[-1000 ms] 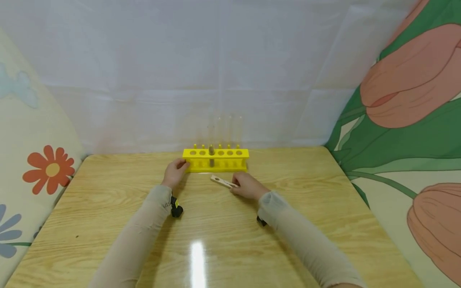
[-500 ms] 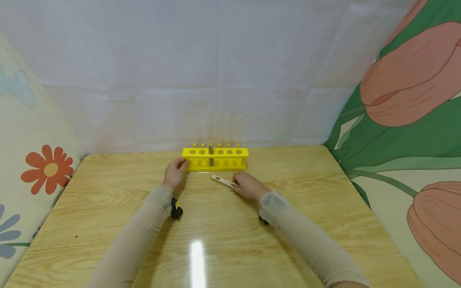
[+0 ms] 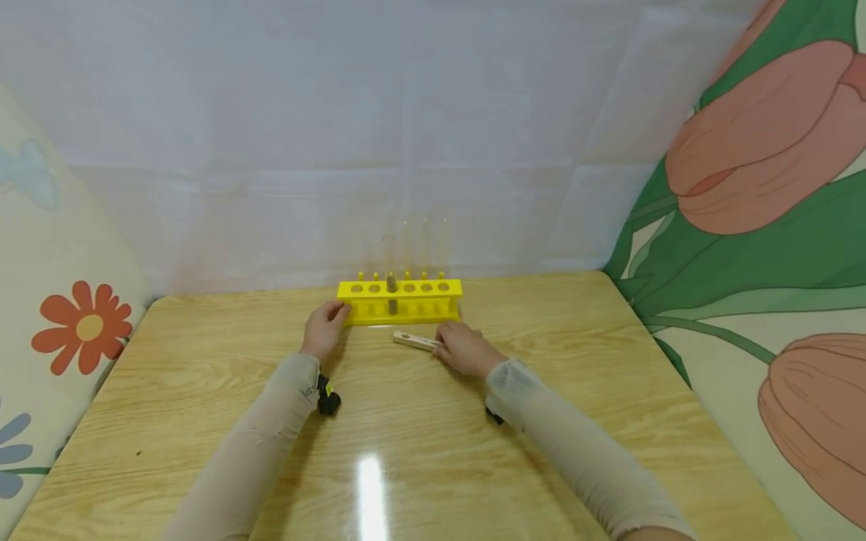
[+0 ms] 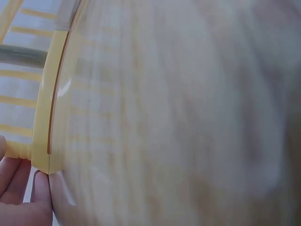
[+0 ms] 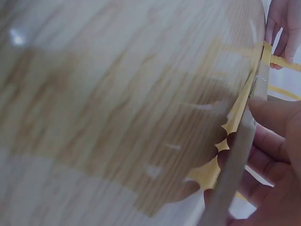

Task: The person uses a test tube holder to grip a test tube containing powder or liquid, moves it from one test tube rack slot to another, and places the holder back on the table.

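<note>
Wooden clamp [image 3: 410,340], partly behind right hand [image 3: 467,349]

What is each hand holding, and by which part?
The right hand grips a wooden clip by its right-hand part; the left hand holds the yellow rack at its left end.

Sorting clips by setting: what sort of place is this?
Probably a staged tabletop set-up rather than a working lab: yellow test-tube rack on a wood-grain table, white sheet behind, flower-print panels at the sides.
</note>
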Motion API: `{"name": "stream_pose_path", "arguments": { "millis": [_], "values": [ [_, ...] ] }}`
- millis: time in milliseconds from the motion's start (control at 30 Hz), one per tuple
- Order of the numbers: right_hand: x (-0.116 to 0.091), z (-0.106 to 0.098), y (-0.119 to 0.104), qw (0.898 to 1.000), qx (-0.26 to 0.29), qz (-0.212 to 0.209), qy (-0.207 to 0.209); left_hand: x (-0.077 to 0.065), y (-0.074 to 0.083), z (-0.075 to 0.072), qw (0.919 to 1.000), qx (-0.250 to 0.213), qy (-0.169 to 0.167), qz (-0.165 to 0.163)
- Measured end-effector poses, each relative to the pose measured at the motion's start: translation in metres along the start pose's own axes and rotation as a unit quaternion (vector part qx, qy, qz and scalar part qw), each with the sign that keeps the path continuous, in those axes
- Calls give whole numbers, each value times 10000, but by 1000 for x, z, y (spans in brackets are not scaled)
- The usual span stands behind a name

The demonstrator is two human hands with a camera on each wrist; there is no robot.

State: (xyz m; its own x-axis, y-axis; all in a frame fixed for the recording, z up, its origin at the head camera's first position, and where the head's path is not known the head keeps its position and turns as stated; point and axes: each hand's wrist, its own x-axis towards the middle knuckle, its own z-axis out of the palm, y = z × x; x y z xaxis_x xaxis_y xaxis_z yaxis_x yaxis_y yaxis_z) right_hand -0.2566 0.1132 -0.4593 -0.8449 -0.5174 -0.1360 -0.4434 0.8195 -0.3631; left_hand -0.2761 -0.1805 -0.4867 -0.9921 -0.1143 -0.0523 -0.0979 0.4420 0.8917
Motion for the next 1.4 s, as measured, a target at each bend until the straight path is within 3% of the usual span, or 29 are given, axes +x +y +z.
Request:
{"name": "stream_pose_path", "arguments": {
  "millis": [133, 500, 767, 1100, 1400],
  "values": [
    [-1, 0, 0, 9999, -5, 92, 80, 1, 2, 1, 10000, -17, 33, -6],
    [-2, -6, 0, 9989, 159, -286, 328, 2, 0, 1, 9999, -94, 16, 56],
    [-5, -18, -10, 9984, -167, -361, 409, 0, -8, 2, 10000, -61, -2, 62],
    [-1, -40, -23, 9897, -842, -624, 974, -1, -6, 2, 9998, -198, 35, 61],
    [-1, -49, -33, 9681, -1081, -1052, 1999, -2, -4, 1, 9997, -221, 9, 112]
  ]
}}
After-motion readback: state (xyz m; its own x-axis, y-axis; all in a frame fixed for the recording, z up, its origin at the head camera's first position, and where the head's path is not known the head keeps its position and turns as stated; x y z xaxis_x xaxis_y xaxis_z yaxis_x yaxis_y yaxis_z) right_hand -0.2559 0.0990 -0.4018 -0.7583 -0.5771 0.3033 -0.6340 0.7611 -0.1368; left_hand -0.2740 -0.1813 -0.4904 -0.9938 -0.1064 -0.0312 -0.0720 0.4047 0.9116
